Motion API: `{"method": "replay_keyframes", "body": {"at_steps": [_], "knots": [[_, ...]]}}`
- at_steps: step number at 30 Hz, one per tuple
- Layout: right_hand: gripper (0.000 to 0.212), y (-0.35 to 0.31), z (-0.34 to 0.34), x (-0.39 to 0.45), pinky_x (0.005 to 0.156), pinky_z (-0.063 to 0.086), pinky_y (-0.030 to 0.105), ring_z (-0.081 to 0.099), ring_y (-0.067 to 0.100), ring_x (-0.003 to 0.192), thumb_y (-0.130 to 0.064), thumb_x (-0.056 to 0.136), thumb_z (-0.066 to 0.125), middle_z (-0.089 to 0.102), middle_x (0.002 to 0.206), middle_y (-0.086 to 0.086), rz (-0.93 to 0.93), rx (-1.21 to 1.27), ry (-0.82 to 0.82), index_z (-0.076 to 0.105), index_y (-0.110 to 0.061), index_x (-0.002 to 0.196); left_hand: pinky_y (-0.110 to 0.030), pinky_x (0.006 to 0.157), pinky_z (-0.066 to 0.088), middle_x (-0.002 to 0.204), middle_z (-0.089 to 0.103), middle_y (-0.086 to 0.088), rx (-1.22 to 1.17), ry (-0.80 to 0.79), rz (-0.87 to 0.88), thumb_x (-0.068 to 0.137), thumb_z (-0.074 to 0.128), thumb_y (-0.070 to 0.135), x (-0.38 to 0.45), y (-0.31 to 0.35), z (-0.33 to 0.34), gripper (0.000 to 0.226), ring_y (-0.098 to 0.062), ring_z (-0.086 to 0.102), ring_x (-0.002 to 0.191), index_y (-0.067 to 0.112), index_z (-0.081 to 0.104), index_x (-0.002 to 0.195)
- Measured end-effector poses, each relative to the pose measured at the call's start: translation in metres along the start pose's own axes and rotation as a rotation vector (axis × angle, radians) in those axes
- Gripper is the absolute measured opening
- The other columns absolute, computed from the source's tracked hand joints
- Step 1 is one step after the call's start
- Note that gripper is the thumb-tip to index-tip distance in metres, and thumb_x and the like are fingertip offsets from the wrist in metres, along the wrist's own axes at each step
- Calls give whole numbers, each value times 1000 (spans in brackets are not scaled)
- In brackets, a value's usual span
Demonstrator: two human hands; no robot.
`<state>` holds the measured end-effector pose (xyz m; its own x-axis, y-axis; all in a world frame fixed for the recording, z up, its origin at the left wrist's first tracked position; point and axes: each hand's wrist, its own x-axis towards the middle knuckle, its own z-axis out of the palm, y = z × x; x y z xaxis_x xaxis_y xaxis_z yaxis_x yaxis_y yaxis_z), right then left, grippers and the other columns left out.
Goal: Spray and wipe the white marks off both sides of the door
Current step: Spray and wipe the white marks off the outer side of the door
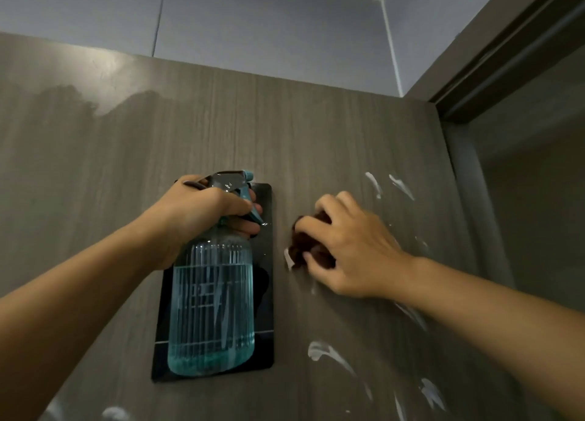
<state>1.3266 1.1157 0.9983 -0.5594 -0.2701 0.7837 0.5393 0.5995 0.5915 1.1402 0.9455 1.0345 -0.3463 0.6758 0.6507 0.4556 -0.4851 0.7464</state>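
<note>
The left hand (202,211) gripped a ribbed, translucent teal spray bottle (211,306) upright, its nozzle aimed right; its pale printing was unreadable. The right hand (345,246) clutched a crumpled dark cloth (308,246) against the wood-grain door (316,129), among smeared white marks (326,352) beside a black plate (266,341).
</note>
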Motion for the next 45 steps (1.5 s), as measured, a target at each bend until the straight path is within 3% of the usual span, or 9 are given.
{"method": "replay_keyframes", "body": {"at_steps": [7,11,15,17,22,25,33,40,45], "knots": [[30,24,-6,64,66,45,38,44,25,99,-50,99,51,42,107,2,377,-19,159,48,-26,117,-42,81,66,99,81,-10,14,-7,-6,95,67,2,-3,3,1,16,-27,80,90,4,73,110],[29,-15,8,24,60,44,37,46,28,94,-49,95,51,45,101,6,222,-42,209,52,-24,108,-37,75,66,97,82,-10,0,6,10,95,66,1,-5,1,3,16,-26,80,86,3,72,110],[27,-43,16,-37,63,48,38,47,24,89,-45,90,58,51,100,6,-72,36,56,57,-23,106,-39,79,66,98,82,-10,12,7,8,96,66,2,-6,1,3,14,-25,80,87,4,73,107],[28,-34,15,-36,60,48,37,48,26,90,-45,90,57,52,101,7,-92,27,25,58,-22,106,-40,82,66,98,81,-11,23,10,2,95,66,3,-6,1,3,13,-26,80,89,4,74,105],[28,17,0,37,66,49,40,48,29,97,-47,94,58,45,103,5,325,10,184,52,-23,108,-38,76,66,96,81,-14,22,12,-9,95,67,2,-6,1,3,11,-27,80,88,4,75,102],[26,20,1,49,70,51,42,47,26,96,-45,94,59,45,102,3,421,-14,253,54,-23,107,-38,76,66,97,81,-12,20,16,-1,95,66,2,-4,0,2,12,-27,80,89,3,74,104],[27,-40,17,-49,53,37,28,46,22,82,-43,84,67,48,93,4,-88,64,109,60,-19,97,-42,85,62,97,81,-13,13,20,-10,96,66,4,-6,0,3,13,-26,80,90,4,75,106],[29,16,5,30,65,41,36,49,29,95,-46,94,60,44,99,3,431,4,248,55,-21,107,-43,84,66,99,81,-12,4,10,-15,95,67,5,-5,0,2,16,-25,80,91,5,74,109],[29,-20,14,-1,57,37,31,47,24,91,-47,89,62,44,98,3,349,0,262,55,-21,101,-39,76,66,99,81,-12,16,6,-4,95,66,5,-3,-1,1,16,-24,80,89,5,74,109]]}}
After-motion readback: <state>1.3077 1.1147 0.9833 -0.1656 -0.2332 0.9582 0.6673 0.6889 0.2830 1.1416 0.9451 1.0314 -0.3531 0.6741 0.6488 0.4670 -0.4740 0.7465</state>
